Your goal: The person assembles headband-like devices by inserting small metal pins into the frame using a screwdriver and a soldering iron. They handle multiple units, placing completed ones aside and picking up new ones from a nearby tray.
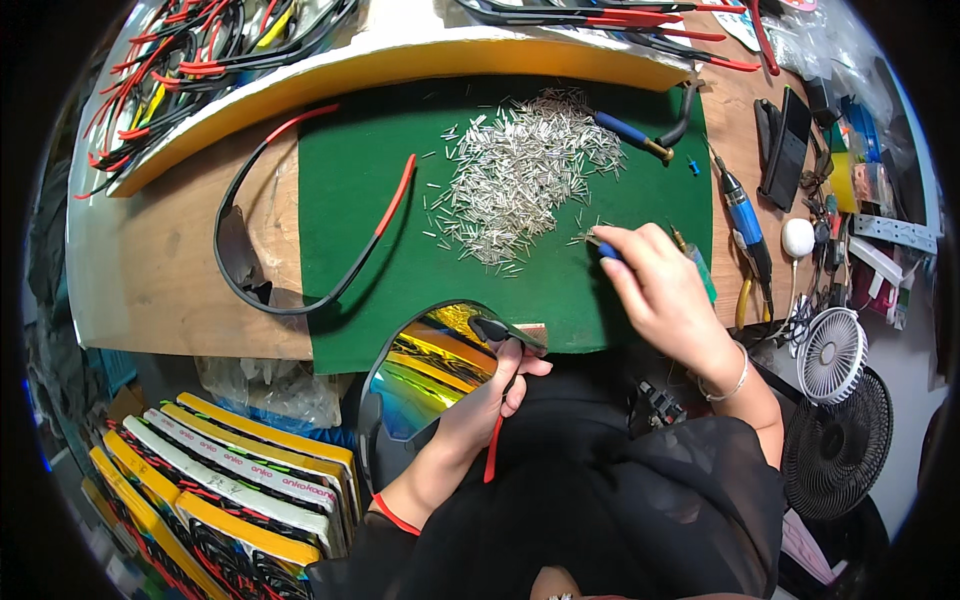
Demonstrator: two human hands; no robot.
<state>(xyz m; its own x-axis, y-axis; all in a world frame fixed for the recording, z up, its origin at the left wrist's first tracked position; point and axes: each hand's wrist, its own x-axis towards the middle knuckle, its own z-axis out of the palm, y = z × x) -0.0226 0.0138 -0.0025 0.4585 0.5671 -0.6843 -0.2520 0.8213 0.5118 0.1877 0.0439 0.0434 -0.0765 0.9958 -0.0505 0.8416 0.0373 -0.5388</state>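
Note:
My left hand point(480, 400) grips a pair of sunglasses point(425, 372) with a mirrored yellow-to-blue lens, a black frame and red temple tips. The glasses are held tilted at the front edge of a green mat point(380, 330). Over the mat, my right hand point(668, 285) is closed in a pinch on a small blue-handled tool point(608, 250). Most of that tool is hidden by the fingers, so its kind cannot be told. Its end is beside a few loose pins at the lower right of a heap of small silvery metal pins point(520, 180).
More sunglasses point(240, 260) lie at the left. A box of glasses point(420, 62) spans the back. At the right are a blue electric screwdriver point(742, 215), a phone point(787, 150) and a white fan point(832, 355). Yellow-edged trays of glasses point(250, 540) stand lower left.

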